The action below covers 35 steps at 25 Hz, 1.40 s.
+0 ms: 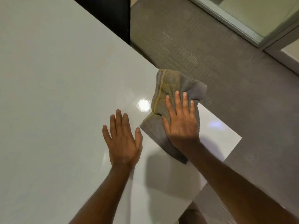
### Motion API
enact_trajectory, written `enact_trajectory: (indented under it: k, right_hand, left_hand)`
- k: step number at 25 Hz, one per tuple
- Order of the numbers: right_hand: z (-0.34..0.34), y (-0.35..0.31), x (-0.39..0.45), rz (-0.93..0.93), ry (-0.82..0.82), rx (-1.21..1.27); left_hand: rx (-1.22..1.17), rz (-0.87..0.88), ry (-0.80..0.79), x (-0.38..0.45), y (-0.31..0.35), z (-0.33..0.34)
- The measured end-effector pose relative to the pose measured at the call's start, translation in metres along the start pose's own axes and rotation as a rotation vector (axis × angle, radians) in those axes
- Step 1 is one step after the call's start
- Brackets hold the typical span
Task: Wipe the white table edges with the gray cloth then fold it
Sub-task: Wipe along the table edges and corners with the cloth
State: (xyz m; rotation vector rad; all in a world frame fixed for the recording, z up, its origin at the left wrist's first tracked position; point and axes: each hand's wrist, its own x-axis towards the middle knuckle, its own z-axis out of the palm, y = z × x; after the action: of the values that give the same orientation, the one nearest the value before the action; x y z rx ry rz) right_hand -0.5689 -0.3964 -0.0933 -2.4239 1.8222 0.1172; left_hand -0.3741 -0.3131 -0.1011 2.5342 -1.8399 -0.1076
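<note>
Right hand [181, 125], fingers flat and spread, presses gray cloth [168, 88] over white table [56, 94] edge. Left hand [123, 139] open, flat beside cloth.

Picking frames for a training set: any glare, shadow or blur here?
Head view: a bright glare spot on the white table just left of the gray cloth; soft shadows under the right hand and left hand; mild motion blur; wide-angle bending at the edges.
</note>
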Motion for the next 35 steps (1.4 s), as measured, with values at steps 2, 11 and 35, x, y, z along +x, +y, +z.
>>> enact_trajectory:
  k: [2,11,35]
  right_hand:
    - [-0.006,-0.007,0.035,-0.051,-0.013,0.01]
    - [-0.026,-0.068,0.18,-0.274,-0.016,0.023]
    - [0.031,-0.06,-0.238,0.529,0.038,0.203]
  left_hand:
    - [0.0,-0.005,-0.031,0.001,0.002,-0.003]
    - [-0.009,-0.037,-0.086,0.007,0.003,-0.006]
    - [-0.124,0.127,-0.023,-0.027,0.028,-0.012]
